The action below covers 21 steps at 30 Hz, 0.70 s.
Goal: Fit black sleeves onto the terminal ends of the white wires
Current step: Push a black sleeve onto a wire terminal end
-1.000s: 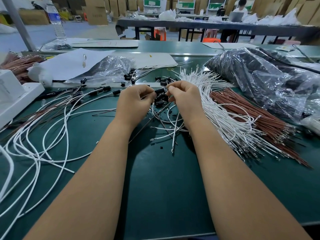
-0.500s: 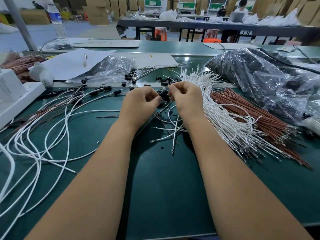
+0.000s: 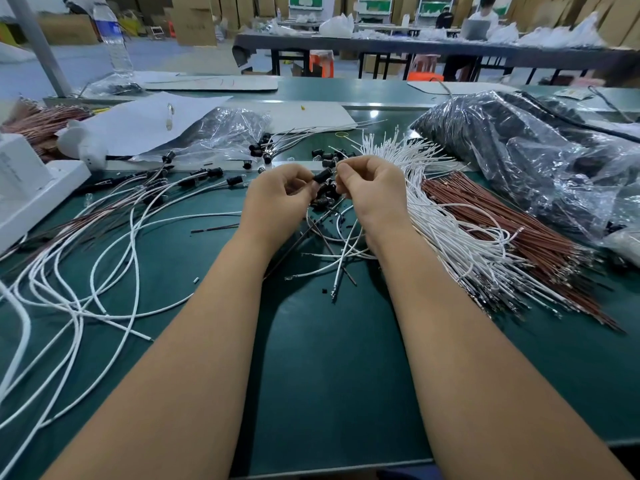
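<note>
While the left hand [image 3: 277, 195] pinches a black sleeve [image 3: 322, 175] above the bench [image 3: 329, 375], its long axis points up-right toward the right hand [image 3: 372, 188], whose fingers [image 3: 346, 168] pinch a white wire [image 3: 341, 268] end just beside it

- Both hands mid-bench, left hand [image 3: 277, 195] just left of right hand [image 3: 372, 192], one sleeve [image 3: 322, 174] between fingertips.
- Loose sleeves [image 3: 327, 197] heaped directly under and behind the hands.
- Wire bundle [image 3: 446, 230] fanned right of right hand; second wire bundle [image 3: 526, 244] further right, touching it.
- Large plastic bag [image 3: 540, 154] far right, behind both bundles.
- Sleeved wires [image 3: 104, 237] sprawled left.
- Small bag [image 3: 225, 133] behind left, on paper [image 3: 138, 119].
</note>
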Each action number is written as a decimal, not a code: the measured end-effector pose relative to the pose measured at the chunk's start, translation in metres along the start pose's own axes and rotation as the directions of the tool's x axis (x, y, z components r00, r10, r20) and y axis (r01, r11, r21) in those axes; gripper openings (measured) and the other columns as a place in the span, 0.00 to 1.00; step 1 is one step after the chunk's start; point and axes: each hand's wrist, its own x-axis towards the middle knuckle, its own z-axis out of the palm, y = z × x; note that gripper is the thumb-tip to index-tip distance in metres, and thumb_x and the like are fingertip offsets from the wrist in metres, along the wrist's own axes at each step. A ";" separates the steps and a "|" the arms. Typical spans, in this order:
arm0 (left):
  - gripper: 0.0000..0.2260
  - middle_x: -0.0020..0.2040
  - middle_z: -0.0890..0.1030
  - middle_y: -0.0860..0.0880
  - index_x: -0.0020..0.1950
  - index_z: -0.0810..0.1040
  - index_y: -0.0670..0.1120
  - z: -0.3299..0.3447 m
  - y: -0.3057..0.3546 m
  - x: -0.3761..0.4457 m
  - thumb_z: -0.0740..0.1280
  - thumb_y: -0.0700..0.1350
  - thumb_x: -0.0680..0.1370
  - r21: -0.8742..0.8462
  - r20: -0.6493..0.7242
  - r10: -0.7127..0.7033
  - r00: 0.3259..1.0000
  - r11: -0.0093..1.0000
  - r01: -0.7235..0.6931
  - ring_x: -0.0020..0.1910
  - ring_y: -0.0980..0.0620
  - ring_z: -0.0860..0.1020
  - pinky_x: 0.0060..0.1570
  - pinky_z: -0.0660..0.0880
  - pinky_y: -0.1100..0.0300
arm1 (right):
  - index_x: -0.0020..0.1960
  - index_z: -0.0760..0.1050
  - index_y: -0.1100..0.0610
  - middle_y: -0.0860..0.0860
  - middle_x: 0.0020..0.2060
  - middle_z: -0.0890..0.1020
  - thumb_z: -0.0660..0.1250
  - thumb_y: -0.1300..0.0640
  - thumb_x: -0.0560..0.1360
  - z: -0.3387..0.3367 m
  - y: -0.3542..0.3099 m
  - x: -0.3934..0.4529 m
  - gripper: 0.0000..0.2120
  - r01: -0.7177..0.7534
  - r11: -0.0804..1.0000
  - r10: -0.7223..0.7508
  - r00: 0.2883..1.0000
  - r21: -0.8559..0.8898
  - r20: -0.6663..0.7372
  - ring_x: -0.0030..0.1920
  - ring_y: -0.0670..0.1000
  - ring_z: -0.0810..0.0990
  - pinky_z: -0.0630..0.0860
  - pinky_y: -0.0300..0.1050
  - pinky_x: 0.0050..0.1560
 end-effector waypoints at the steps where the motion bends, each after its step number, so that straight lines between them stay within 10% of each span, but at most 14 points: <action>1: 0.02 0.38 0.82 0.42 0.44 0.80 0.45 0.000 0.000 0.000 0.69 0.40 0.77 0.001 0.001 0.004 1.000 1.000 -0.004 0.37 0.51 0.78 0.38 0.75 0.59 | 0.40 0.77 0.53 0.50 0.34 0.81 0.68 0.64 0.76 0.000 0.000 0.000 0.08 0.006 1.000 -0.006 1.000 -0.013 -0.001 0.34 0.44 0.78 0.79 0.38 0.42; 21: 0.09 0.32 0.81 0.54 0.38 0.77 0.51 0.000 0.005 -0.002 0.68 0.39 0.77 -0.035 -0.018 0.002 1.000 0.999 -0.003 0.34 0.50 0.80 0.41 0.78 0.54 | 0.42 0.77 0.54 0.52 0.38 0.81 0.70 0.61 0.75 0.002 0.002 -0.001 0.04 0.058 0.986 -0.063 0.998 -0.158 -0.031 0.41 0.53 0.82 0.80 0.49 0.48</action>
